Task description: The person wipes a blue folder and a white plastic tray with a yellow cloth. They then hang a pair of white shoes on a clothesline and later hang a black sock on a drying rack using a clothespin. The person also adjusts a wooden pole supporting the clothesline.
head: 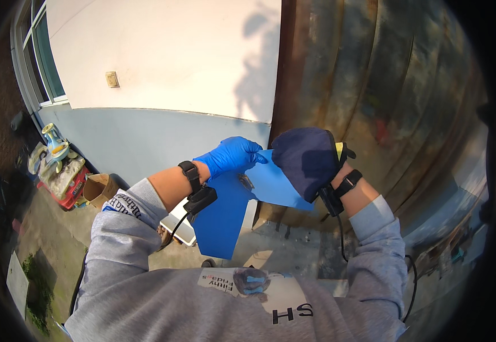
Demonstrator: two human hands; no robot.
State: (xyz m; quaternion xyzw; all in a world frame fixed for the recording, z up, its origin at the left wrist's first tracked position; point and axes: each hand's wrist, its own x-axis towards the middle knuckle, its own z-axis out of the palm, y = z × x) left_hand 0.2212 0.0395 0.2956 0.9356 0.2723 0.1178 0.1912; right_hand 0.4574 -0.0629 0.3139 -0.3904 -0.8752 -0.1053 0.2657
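My left hand (236, 154), in a blue disposable glove, pinches the top edge of a bent blue sheet (220, 222) between thumb and fingers. The sheet has a darker panel hanging down and a lighter panel slanting to the right. A small printed mark (246, 182) shows near its fold. My right hand is hidden by a large navy fabric piece (305, 162) with a yellow strip and a black part by the wrist. The fabric overlaps the sheet's right panel; whether it presses on it cannot be told. Its fingers are out of sight.
A white tray or box (179, 226) sits below the sheet on the left. On the concrete floor further left are a cardboard box (99, 189), bags (70, 190) and a pale blue toy-like object (56, 143). Ahead stand a two-tone wall (166, 64) and rusty metal sheeting (372, 85).
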